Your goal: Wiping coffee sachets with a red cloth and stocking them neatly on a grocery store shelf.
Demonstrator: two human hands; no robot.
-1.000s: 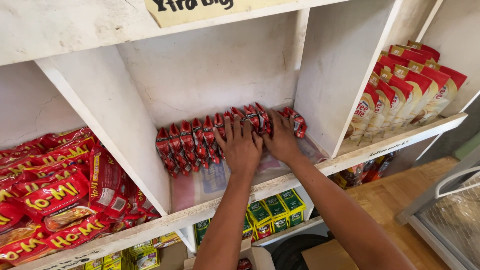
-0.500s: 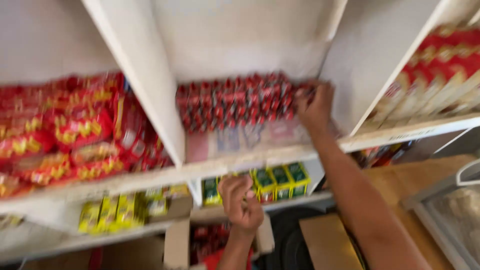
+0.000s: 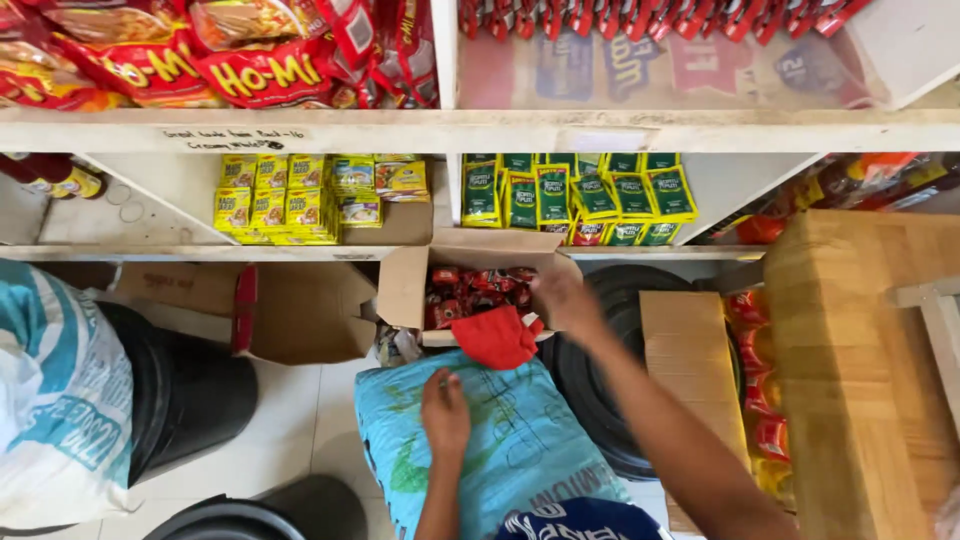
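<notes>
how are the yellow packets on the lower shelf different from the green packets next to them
The yellow packets fill the left compartment, the green packets the right one, with a divider between. The yellow packets lie stacked in rows, some overlapping; the green packets stand in an overlapping row, with a few red-bottomed ones in front. The green packets sit just above the open cardboard box that the right hand reaches into. Both are small flat sachets on one shelf.

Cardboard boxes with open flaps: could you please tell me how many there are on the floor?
2: one empty open box left of centre, one box of red packets by the right hand. Others may be hidden.
</notes>
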